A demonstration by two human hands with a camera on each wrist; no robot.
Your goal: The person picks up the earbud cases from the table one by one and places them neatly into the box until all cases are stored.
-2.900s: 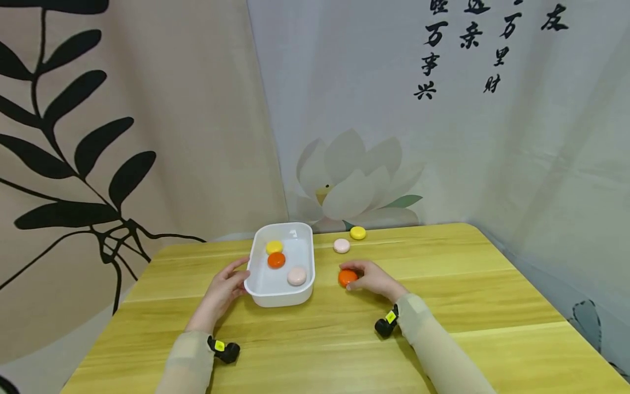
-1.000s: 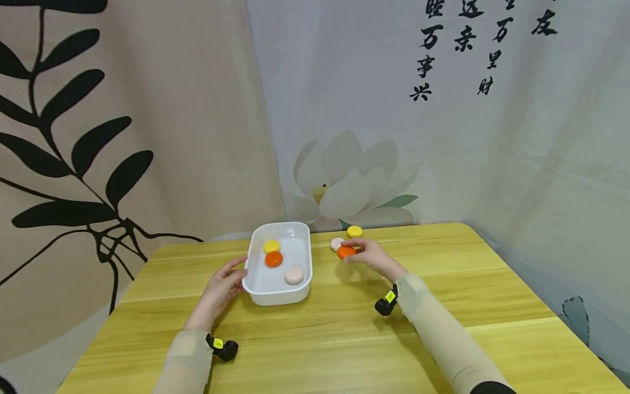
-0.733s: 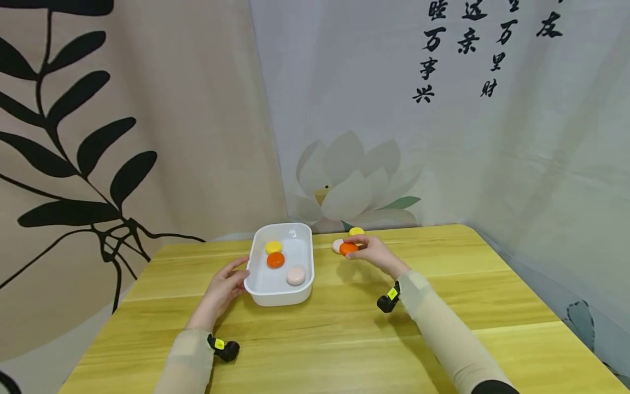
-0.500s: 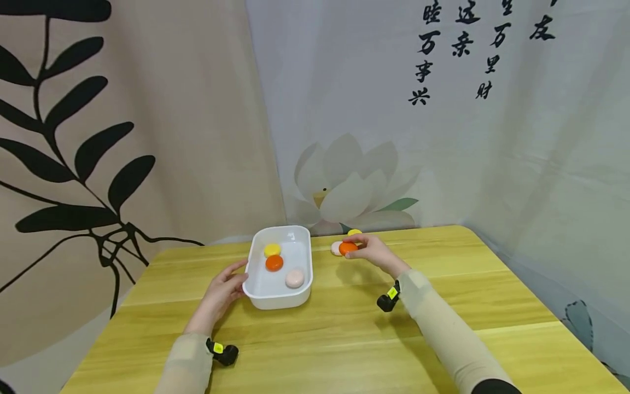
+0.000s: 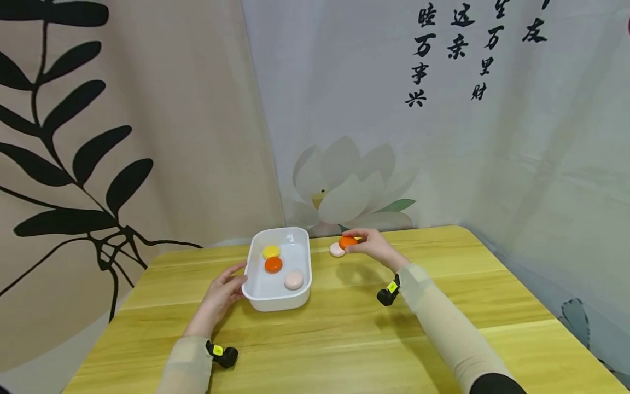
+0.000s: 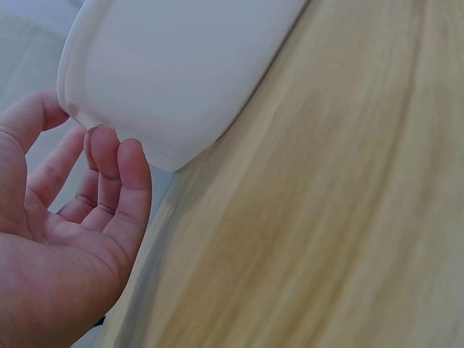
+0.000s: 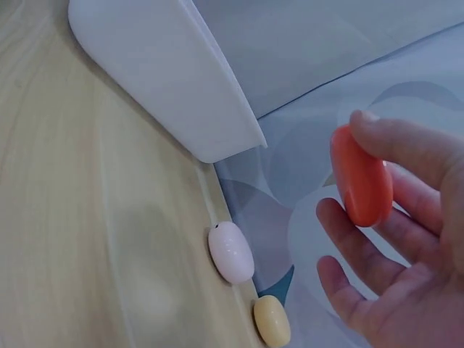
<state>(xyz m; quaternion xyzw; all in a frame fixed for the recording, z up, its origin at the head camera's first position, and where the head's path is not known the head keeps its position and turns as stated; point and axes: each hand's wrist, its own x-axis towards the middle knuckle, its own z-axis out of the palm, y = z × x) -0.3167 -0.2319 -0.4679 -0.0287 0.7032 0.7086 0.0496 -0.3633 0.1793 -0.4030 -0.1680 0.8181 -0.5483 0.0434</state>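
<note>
My right hand [image 5: 372,247] pinches a glossy orange pebble-shaped disc [image 7: 362,177] between thumb and fingers, held above the table's far part. Just beside it in the head view lies a pale pink disc [image 5: 337,250]. A yellow disc [image 7: 272,321] sits past the pink one in the right wrist view; the hand hides it from the head view. My left hand [image 5: 223,290] holds the left side of a white rectangular dish [image 5: 278,303], its curled fingers against the outer wall. Inside the dish lie a yellow disc [image 5: 271,251], an orange disc [image 5: 273,265] and a pink disc [image 5: 293,279].
The wooden table [image 5: 315,350] has a rounded far right corner. Behind its far edge hangs a cloth backdrop [image 5: 197,137] printed with leaves, a lotus and black characters. Small black cameras are strapped to both wrists.
The right hand took the orange disc from the table and moved it farther back, lifted, past the pink disc and over the yellow one. The left hand stays at the dish.
</note>
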